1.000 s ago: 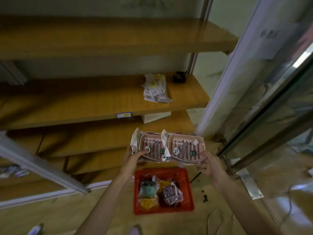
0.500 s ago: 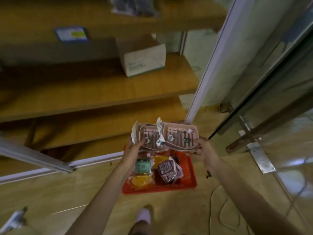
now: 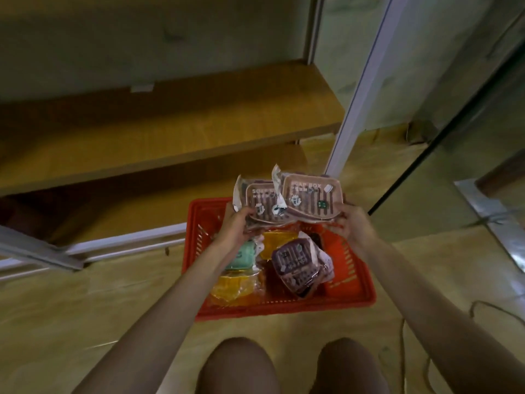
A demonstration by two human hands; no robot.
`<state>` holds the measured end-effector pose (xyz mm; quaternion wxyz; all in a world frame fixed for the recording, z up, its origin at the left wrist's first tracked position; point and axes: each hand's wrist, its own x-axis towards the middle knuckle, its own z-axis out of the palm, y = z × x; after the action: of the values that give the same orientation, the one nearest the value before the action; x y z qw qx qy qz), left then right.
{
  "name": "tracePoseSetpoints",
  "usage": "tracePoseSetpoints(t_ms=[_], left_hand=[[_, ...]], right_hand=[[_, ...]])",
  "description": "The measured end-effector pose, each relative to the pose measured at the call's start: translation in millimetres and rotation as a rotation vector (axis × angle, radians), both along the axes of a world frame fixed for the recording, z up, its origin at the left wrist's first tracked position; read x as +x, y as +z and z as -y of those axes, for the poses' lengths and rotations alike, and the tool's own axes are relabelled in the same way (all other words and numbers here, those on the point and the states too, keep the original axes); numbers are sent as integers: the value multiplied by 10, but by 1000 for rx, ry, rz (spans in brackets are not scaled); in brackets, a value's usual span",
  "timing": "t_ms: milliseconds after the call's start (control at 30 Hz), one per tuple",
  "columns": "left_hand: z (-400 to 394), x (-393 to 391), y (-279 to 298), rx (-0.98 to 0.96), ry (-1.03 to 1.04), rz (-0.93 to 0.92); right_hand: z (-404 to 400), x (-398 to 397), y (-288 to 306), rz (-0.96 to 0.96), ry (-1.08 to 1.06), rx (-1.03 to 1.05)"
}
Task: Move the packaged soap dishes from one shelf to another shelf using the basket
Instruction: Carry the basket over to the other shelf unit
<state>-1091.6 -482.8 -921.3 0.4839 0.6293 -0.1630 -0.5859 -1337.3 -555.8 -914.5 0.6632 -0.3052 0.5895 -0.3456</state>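
White capitals reading "SOAP BOX" run along the top edge of the right pink packaged soap dish, though the first letters are faint. The left pink packaged soap dish beside it shows only "SOAP" clearly, the rest hidden behind the right pack's wrapper. Smaller characters printed under both headings are too blurred to read. The purple packaged soap dish in the red basket carries pale print, also illegible. A small white tag on the far shelf's edge cannot be read.
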Motion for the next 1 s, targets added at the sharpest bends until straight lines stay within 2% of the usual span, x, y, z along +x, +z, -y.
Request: tracePoseSetpoints(t_ms=[133,367,433,500,600,667,867,933,1000], left_hand=[[-69,-139,-531,54,-79,2],[-172,-415,-1292,262,-198,147],[-159,-461,-1420,317,-252,268],[-124,-473,-1486,343,-384,464],[-63,-439,-1462,350,-686,1001],[-67,-414,-1432,332,-839,1218],[-148,-601,-1646,205,-991,1161],[-175,-692,-1713,194,-1055,1277],[-181,-697,-1753,226,-1208,1399]], right_hand=[[4,1,-449,18,-5,-25],[-118,-122,-812,-31,18,-20],[-191,-177,-852,-68,16,-14],[-245,-227,-917,-112,-7,-5],[-308,-257,-959,-184,-28,-18],[-326,-270,-1007,-230,-20,-40],[-351,-257,-1169,-427,85,-58],[-378,-240,-1187,-489,153,-11],[-367,-240,-1220,-590,208,17]])
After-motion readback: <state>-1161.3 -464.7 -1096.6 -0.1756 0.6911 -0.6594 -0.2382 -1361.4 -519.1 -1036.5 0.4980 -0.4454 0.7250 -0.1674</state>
